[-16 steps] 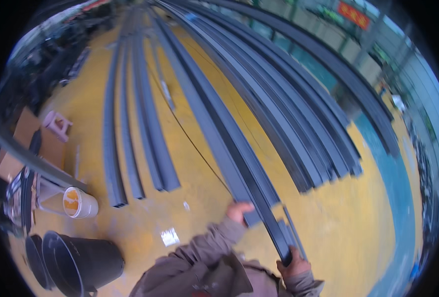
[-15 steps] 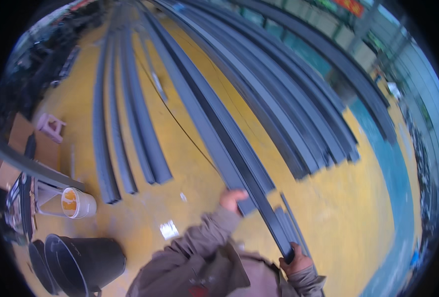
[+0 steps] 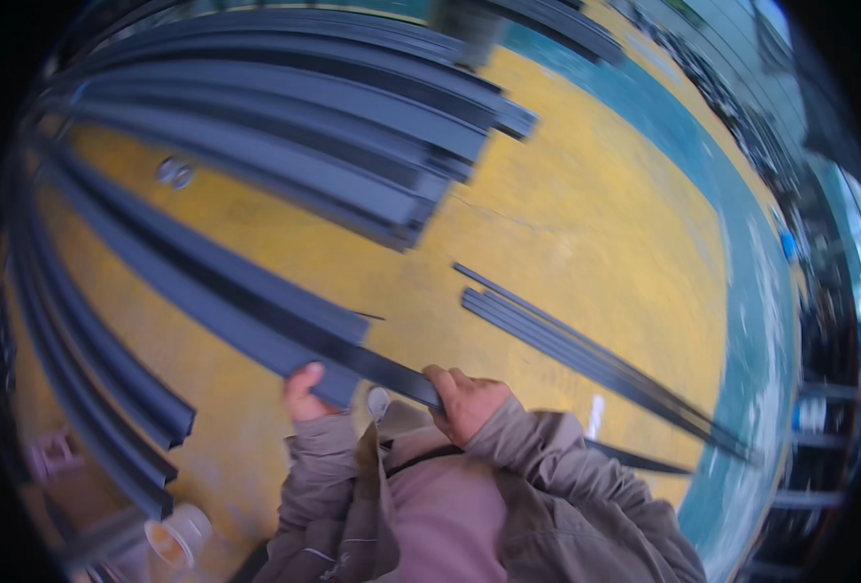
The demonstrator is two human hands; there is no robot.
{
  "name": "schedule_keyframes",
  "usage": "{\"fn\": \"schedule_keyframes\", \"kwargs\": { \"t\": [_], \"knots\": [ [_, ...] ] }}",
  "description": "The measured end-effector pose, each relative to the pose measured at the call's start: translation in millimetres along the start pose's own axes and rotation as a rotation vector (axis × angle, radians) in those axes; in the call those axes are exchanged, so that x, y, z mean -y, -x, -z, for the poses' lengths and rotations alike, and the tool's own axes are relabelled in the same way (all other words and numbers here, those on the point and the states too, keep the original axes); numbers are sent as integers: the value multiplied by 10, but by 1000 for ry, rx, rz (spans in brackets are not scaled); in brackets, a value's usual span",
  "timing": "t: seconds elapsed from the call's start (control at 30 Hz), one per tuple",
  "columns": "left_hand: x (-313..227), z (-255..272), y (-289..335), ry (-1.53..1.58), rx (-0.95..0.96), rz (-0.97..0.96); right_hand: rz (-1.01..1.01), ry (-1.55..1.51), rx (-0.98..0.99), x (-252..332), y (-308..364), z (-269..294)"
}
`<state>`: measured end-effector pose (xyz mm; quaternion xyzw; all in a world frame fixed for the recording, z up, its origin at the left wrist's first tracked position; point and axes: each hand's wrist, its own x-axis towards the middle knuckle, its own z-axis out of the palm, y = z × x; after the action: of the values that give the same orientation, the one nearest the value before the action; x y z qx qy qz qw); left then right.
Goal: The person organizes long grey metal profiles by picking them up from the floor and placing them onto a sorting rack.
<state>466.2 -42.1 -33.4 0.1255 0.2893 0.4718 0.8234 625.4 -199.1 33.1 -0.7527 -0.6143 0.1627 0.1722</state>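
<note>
A long grey profile [image 3: 192, 296] runs from the far left toward me. My left hand [image 3: 307, 394] grips its near end from the left side, thumb on top and the other fingers hidden. A narrower dark strip [image 3: 399, 377] lies along the profile and juts out past its end. My right hand [image 3: 467, 400] is closed around the strip's near end, with the knuckles up. The strip's far part runs along the profile, and blur hides how the two fit together.
A stack of long grey profiles [image 3: 353, 165] lies beyond. More profiles [image 3: 110, 360] stretch along the left. Several thin dark bars [image 3: 567, 350] rest on the yellow floor [image 3: 586, 214] to the right. A white bucket [image 3: 180, 534] and a pink stool [image 3: 53, 453] stand at lower left.
The view has swung to the right, so the profiles now slant to the left and the thin bars show fully. Both hands keep their hold, the right now nearer the profile's end.
</note>
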Motion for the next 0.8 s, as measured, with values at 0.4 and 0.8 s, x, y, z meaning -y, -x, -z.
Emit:
{"fn": "schedule_keyframes", "kwargs": {
  "t": [0.4, 0.8],
  "knots": [
    [310, 23, 41, 38, 57, -94, -460, 37, 428, -915, 1452, 364],
    [236, -29, 24, 121, 131, 37, -789, 228, 94, -1713, 3307, 240]
  ]
}}
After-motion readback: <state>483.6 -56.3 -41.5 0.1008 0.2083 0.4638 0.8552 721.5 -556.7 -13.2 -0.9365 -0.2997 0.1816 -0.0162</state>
